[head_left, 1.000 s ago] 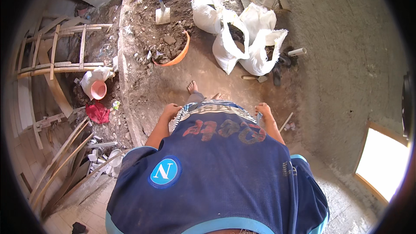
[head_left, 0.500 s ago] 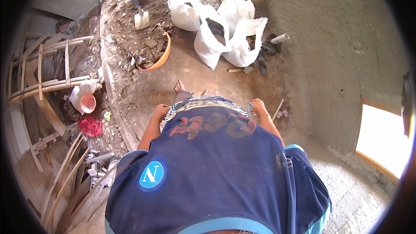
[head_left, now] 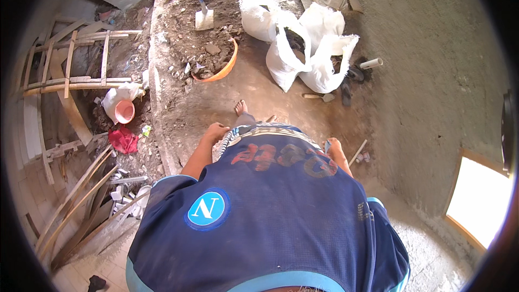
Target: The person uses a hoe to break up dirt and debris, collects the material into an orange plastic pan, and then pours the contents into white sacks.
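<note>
View from the head, looking down at a person standing on an earthen floor. At far left, a wooden frame (head_left: 69, 70) of thin battens leans over boards. Next come a pink bucket (head_left: 125, 111), tipped toward the viewer against a white bag (head_left: 111, 98), and a crumpled red cloth (head_left: 123, 140) just below it. Further right, a blue-handled shovel (head_left: 204, 19) sits blade-down on rubble. The left hand (head_left: 218, 132) is at the waist, beside a striped cloth (head_left: 220, 148); its fingers are bent, but whether they pinch the cloth I cannot tell. Ahead lies an orange tub (head_left: 229, 67) of dirt and broken pieces. The dark blue shirt (head_left: 265, 205) fills the lower middle, with bare feet (head_left: 240, 108) beyond it. White sacks (head_left: 283, 65) stand in a cluster ahead, mouths gaping, near a trowel (head_left: 327, 98). The right hand (head_left: 335, 145) is at the shirt's right edge, fingers curled beside something small and pale blue (head_left: 327, 146); their grip is unclear. A white pipe (head_left: 371, 64) lies by the rough grey wall (head_left: 432, 54).
</note>
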Motion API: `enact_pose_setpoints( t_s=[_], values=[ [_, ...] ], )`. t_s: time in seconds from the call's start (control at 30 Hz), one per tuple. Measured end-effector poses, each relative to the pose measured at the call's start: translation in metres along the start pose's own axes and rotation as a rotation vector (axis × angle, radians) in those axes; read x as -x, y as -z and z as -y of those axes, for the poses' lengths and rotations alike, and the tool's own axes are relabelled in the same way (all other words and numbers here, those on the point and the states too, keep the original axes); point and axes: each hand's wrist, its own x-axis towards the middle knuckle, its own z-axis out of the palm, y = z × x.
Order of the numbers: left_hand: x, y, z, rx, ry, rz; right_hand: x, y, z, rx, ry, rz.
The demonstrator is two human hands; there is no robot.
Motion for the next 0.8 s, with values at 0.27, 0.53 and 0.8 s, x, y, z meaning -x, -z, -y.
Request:
enact_pose_setpoints(
  t_s=[0.27,0.53,0.8],
  values=[
    [0.000,-0.003,0.003,-0.009,-0.029,-0.061,0.032,0.003,0.015,0.210,0.015,0.021],
    [-0.002,-0.011,0.026,-0.086,-0.104,-0.073,0.061,-0.017,0.038,0.744,0.390,0.034],
    [0.091,0.006,0.049,-0.543,-0.277,0.097,0.058,0.023,-0.028,1.013,0.299,0.085]
  ],
)
